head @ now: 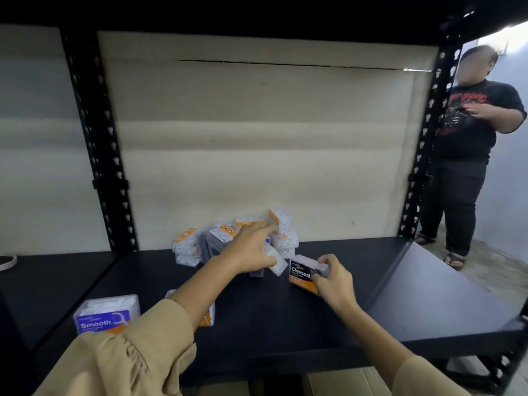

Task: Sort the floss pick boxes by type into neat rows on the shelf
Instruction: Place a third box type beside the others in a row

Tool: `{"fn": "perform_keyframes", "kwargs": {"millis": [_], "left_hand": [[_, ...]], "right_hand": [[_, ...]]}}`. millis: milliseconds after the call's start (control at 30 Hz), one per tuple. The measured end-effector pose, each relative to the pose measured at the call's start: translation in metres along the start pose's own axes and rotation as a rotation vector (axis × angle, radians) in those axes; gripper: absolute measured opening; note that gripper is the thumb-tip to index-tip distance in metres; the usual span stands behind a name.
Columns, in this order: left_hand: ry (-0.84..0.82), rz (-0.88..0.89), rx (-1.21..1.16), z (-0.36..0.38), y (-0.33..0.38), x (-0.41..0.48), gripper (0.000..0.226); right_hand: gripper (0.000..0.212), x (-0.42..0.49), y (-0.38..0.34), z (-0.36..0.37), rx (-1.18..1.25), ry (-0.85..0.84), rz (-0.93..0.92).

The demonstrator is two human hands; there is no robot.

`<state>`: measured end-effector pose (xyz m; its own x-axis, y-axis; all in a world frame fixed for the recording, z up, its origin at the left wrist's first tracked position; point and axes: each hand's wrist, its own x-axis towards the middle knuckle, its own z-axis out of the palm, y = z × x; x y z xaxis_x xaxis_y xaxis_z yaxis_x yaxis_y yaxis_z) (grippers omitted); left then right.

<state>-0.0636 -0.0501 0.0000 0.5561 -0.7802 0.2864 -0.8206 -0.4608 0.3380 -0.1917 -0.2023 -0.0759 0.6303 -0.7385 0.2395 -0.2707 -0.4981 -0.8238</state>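
Shelf: we see a black shelf board (285, 315) in a black metal rack, with a beige backing panel (257, 132) behind it.
Pile: a jumbled pile of floss pick boxes (197, 244) sits at the far centre of the shelf, boxes tilted and leaning on one another.
Left hand: the left hand (251, 250) reaches into the pile, its fingers curled over a clear box (275, 260); we cannot tell whether they actually grip it.
Right hand: the right hand (334, 281) has its fingers closed around the Charcoal box (304, 274), just right of the pile and tilted; we cannot tell whether it touches the board.
Smooth box: the Smooth box (107, 314) stands upright at the near left of the shelf.
Second near box: another box (207, 317) sits just right of it, mostly hidden by the left forearm.
Bystander: a person in a black T-shirt (468, 132) stands at the far right, beside the rack.
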Motion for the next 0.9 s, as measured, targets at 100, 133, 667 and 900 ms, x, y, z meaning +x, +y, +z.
{"fn": "perform_keyframes", "kwargs": {"millis": [100, 133, 667, 900], "left_hand": [[-0.085, 0.051, 0.131, 0.009, 0.008, -0.018, 0.063], [-0.115, 0.076, 0.189, 0.014, 0.012, -0.023, 0.064], [-0.185, 0.021, -0.237, 0.048, 0.046, -0.051, 0.053], [-0.107, -0.148, -0.348, 0.031, 0.007, -0.04, 0.048]], "right_hand": [[0.021, -0.004, 0.006, -0.009, 0.007, -0.011, 0.024], [0.021, -0.005, 0.007, -0.01, 0.008, -0.018, 0.023], [0.016, -0.035, -0.011, -0.012, 0.139, -0.075, -0.141], [0.038, -0.043, -0.008, -0.004, -0.224, -0.298, -0.278]]}}
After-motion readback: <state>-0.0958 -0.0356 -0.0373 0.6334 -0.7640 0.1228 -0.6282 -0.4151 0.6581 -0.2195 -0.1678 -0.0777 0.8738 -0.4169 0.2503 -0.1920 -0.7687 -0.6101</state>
